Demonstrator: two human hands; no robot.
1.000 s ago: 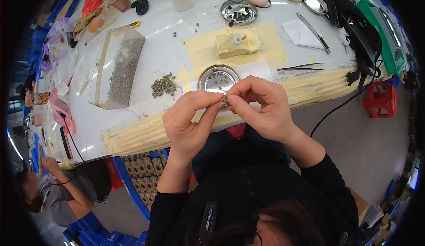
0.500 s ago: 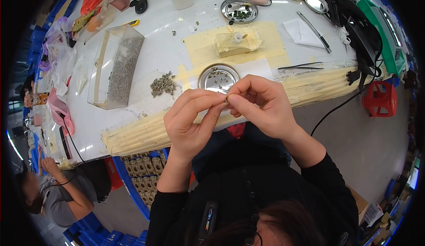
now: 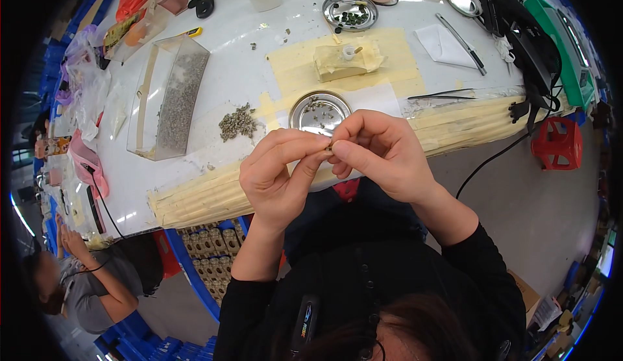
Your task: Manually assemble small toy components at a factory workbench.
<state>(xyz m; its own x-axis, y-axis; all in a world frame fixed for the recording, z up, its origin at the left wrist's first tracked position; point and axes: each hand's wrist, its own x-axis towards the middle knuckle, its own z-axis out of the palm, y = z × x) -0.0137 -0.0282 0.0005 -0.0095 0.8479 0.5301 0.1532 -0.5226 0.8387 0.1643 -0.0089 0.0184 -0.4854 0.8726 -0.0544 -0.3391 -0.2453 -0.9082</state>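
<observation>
Fingertips of my left hand and my right hand meet in a pinch just in front of a round metal dish. Between them is a tiny brownish piece, mostly covered by the fingers and too small to name. Several small greenish-grey pieces lie in the dish. To the left of it, a loose pile of similar small pieces rests on the white table. Behind the dish stands a block wrapped in yellow tape, with a small white cup on top.
A clear box of grey pieces stands at left. Farther back is a metal plate with dark green pieces. Tweezers and a pen lie at right. Yellow padding lines the front edge. Another person sits at lower left.
Both hands keep their pinch with barely any movement. The view has shifted very slightly. At lower left, the other person's hands have moved a little.
</observation>
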